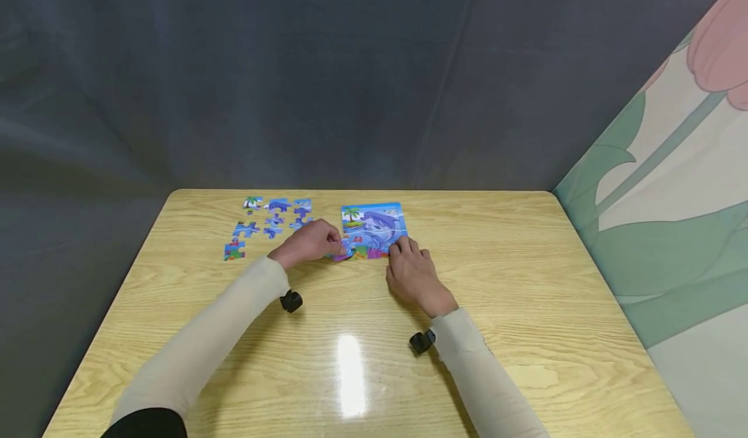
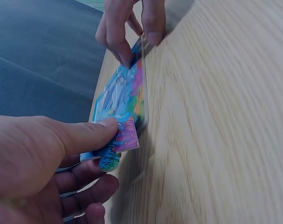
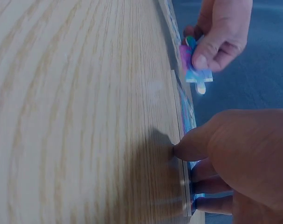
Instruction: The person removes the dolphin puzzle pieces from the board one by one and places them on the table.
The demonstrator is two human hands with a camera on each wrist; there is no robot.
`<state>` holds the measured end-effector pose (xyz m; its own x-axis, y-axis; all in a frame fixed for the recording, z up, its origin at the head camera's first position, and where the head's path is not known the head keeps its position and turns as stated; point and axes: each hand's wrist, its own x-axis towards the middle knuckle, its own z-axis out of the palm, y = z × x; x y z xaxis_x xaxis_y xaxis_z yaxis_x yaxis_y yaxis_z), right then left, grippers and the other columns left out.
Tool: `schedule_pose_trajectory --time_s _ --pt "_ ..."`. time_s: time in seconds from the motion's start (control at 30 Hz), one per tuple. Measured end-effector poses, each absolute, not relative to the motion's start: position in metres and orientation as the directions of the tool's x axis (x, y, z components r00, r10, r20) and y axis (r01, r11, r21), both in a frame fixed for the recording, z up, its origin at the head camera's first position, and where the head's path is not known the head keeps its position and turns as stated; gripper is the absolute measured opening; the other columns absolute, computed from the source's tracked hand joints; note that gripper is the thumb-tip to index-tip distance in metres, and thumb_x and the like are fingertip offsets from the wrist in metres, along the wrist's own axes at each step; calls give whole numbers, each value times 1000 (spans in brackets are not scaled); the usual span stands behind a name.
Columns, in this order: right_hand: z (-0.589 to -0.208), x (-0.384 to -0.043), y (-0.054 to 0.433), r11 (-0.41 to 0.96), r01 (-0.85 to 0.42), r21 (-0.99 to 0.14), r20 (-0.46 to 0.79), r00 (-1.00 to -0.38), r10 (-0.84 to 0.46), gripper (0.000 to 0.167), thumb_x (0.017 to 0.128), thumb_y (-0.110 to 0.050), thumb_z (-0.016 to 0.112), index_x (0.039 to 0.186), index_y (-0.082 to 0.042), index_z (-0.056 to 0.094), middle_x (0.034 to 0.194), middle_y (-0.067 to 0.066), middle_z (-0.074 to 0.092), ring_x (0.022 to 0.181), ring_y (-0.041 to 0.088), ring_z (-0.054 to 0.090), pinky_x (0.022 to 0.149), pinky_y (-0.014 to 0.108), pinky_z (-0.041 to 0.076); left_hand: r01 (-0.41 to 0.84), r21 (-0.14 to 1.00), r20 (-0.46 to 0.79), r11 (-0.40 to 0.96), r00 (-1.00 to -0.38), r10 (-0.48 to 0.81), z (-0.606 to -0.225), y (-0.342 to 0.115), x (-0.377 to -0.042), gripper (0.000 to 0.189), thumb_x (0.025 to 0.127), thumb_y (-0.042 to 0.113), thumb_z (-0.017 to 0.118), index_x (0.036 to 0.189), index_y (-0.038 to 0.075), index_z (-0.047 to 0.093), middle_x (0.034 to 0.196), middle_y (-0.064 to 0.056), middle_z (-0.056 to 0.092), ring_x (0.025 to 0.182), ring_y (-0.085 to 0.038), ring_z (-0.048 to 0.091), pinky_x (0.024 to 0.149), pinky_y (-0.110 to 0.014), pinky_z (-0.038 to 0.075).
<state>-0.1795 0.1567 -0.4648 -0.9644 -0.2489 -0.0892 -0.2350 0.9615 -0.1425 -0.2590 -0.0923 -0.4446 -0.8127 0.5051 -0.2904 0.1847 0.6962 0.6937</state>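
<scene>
My left hand (image 1: pixel 311 240) pinches a jigsaw puzzle piece (image 2: pixel 127 136), blue with a purple corner, between thumb and fingers. It holds the piece at the lower left corner of a flat puzzle board (image 1: pixel 376 224) that shows dolphins, a palm tree and coral. In the left wrist view the piece looks tilted and partly overlaps the board's end. At the board's lower right corner, my right hand (image 1: pixel 411 272) grips the edge. Its thumb (image 3: pixel 192 145) lies against the near side, while the fingertips rest on the picture.
Several loose puzzle pieces (image 1: pixel 273 224) lie in rows left of the board, the nearest a coral piece (image 1: pixel 235 250). The wooden table (image 1: pixel 497 263) meets a dark curtain (image 1: pixel 350 87) at the back. A floral-patterned panel (image 1: pixel 678 198) stands along the right.
</scene>
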Motion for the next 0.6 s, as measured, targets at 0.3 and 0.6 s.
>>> schedule_pose_trajectory --time_s 0.3,0.6 --pt "-465 -180 156 962 -239 -136 -95 -963 -252 35 110 -22 51 135 0 58 140 17 50 136 36 49 109 57 47 221 656 -244 722 -843 479 -438 -127 -251 17 106 23 68 97 13 78 99 -5 73 74 -17 50 69 -33 42" --pt "-467 -180 156 962 -237 -137 -106 -962 -253 36 111 -23 50 137 1 57 142 18 48 137 37 48 108 58 47 209 633 -229 745 -869 439 -436 -160 -242 20 108 21 64 96 11 77 102 -8 74 75 -18 52 68 -33 43"
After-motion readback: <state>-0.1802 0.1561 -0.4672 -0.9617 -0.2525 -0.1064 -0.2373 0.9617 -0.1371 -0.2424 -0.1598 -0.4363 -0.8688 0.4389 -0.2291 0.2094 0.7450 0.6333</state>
